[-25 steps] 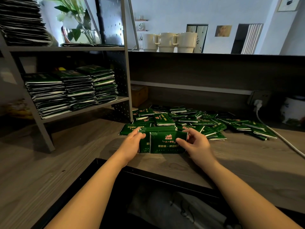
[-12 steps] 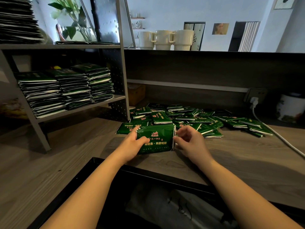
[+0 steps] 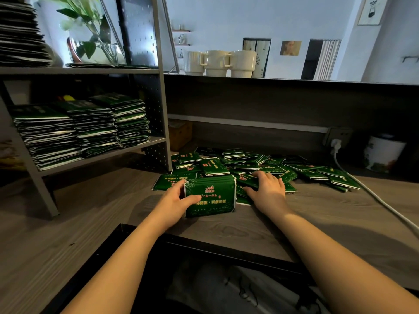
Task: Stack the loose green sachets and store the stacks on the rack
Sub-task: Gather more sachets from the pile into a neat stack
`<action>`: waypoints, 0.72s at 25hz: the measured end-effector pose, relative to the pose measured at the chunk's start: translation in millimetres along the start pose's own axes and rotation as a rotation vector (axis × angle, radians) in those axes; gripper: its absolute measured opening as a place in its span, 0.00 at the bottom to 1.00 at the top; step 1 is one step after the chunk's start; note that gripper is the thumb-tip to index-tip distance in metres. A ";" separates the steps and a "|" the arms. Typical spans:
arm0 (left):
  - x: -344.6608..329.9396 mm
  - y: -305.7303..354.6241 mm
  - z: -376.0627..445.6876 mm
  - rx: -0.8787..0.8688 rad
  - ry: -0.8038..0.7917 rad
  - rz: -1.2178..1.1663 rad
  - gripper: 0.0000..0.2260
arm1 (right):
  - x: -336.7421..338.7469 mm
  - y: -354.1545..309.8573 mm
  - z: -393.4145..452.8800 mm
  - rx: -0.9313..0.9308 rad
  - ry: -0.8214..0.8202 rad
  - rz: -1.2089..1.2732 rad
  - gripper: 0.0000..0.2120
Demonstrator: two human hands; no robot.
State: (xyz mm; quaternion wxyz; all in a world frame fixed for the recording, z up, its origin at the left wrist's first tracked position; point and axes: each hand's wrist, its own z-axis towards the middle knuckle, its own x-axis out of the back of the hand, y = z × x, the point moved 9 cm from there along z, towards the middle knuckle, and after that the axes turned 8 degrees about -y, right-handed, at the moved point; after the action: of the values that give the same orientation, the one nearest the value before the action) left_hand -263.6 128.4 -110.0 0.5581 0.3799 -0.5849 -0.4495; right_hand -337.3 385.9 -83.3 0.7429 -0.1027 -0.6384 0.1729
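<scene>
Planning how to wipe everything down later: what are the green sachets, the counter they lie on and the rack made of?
Green sachets: glossy foil or plastic film, judging by sheen and crimped white edges. Counter: grey wood-grain, matte, likely laminate. Rack: grey painted metal, thin posts and a perforated panel.

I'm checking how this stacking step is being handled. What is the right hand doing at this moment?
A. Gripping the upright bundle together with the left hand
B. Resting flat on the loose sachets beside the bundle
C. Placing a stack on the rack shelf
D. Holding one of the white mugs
B: the right hand lies with straight fingers on the loose sachets, apart from the upright bundle, which only the left hand grips.
</scene>
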 end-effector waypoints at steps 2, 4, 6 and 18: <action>0.2 2.3 -2.6 0.001 -0.001 0.023 0.38 | 0.6 2.5 1.5 -0.005 0.020 -0.054 0.22; -0.8 6.1 -5.3 0.005 0.000 0.051 0.32 | 7.4 0.8 -1.8 0.033 0.089 -0.043 0.17; 0.0 7.4 -7.0 0.006 0.010 0.055 0.23 | 19.6 0.1 -10.1 0.073 0.165 0.086 0.13; -25.5 13.7 -20.5 0.039 0.215 -0.165 0.34 | 23.5 31.3 -56.6 0.049 -0.054 1.656 0.07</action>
State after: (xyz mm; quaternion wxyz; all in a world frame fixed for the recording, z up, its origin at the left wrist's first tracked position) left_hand -240.1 154.6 -105.5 0.5712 0.4833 -0.4972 -0.4392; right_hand -282.6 427.7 -82.8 0.3616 -0.5191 -0.3698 0.6804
